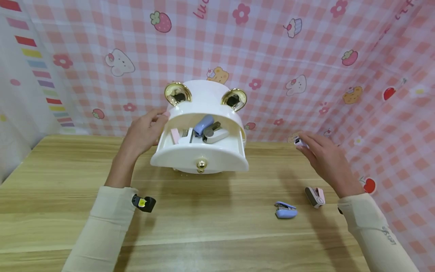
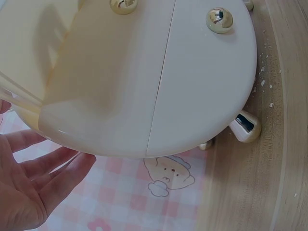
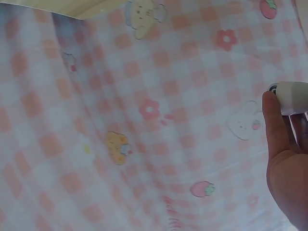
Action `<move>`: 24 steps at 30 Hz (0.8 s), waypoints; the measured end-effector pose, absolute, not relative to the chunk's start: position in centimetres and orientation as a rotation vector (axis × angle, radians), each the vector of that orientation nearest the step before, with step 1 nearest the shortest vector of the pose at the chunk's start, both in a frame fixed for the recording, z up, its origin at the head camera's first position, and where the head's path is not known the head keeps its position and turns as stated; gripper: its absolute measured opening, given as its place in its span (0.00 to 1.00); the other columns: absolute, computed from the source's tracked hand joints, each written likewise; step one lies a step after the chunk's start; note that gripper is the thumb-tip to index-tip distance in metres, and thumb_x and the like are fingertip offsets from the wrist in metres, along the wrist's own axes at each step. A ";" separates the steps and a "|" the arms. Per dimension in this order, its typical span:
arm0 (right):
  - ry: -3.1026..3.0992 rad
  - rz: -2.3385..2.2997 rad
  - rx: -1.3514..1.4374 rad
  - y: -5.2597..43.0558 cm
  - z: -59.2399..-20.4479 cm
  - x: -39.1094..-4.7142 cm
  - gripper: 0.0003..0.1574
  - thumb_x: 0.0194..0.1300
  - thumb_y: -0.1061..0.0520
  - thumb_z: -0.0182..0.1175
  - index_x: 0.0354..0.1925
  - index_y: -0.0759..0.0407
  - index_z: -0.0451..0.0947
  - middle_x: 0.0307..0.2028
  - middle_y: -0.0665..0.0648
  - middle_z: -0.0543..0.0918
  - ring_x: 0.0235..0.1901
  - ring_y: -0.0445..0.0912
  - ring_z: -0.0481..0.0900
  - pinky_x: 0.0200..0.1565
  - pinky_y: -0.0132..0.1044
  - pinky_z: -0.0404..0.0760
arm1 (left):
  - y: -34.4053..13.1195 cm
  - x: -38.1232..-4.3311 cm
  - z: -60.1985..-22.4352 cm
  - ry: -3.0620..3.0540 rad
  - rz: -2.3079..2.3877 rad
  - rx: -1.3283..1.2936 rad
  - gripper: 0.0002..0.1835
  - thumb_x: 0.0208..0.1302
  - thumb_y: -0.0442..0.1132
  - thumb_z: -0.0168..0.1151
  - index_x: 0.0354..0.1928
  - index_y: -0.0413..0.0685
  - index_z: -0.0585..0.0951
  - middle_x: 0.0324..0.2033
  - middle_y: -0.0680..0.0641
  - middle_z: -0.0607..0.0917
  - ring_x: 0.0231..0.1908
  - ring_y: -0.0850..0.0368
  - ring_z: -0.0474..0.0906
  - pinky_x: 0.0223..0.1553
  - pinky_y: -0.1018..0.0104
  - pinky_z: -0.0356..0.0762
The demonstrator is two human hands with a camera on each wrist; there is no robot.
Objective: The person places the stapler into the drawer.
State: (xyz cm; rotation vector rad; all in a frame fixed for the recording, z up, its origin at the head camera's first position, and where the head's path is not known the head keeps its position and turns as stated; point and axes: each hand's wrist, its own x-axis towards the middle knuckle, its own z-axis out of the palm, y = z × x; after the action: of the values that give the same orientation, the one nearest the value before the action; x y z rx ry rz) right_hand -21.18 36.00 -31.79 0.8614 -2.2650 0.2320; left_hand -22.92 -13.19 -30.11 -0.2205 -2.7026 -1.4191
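A white frog-shaped drawer box (image 1: 207,88) with gold-rimmed eyes stands at the back of the table, its upper drawer (image 1: 190,156) pulled out. Inside lie a blue stapler (image 1: 205,124), a white and grey stapler (image 1: 217,136) and a pink and white piece (image 1: 175,136). My left hand (image 1: 144,130) touches the box's side, its fingers (image 2: 72,173) extended along the shell in the left wrist view. Off to the right, my right hand (image 1: 324,156) pinches a small white stapler (image 3: 292,97) between thumb and fingers, raised over the table and mostly covered by the hand.
On the wooden table (image 1: 210,234), a blue stapler (image 1: 286,210) and a pink and grey stapler (image 1: 315,197) lie at the right, below the right hand. Pink checked cloth (image 1: 272,45) hangs behind and along the right side. A gold knob (image 1: 201,164) sticks out from the drawer front.
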 end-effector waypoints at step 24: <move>-2.174 0.205 1.071 29.2 -27.4 -20.0 0.26 0.68 0.57 0.68 0.63 0.61 0.80 0.58 0.61 0.83 0.54 0.57 0.82 0.52 0.55 0.82 | -13.2 -23.0 -30.2 -2.699 -1.425 -0.213 0.42 0.74 0.70 0.39 0.77 0.50 0.64 0.67 0.35 0.73 0.58 0.36 0.77 0.43 0.50 0.87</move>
State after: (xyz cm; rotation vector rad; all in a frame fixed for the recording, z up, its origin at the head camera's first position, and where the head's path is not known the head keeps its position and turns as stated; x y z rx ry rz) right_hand -19.99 29.16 -27.42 1.0713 -2.1738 0.2051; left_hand -23.03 -13.22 -30.23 -0.2135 -2.6989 -1.4253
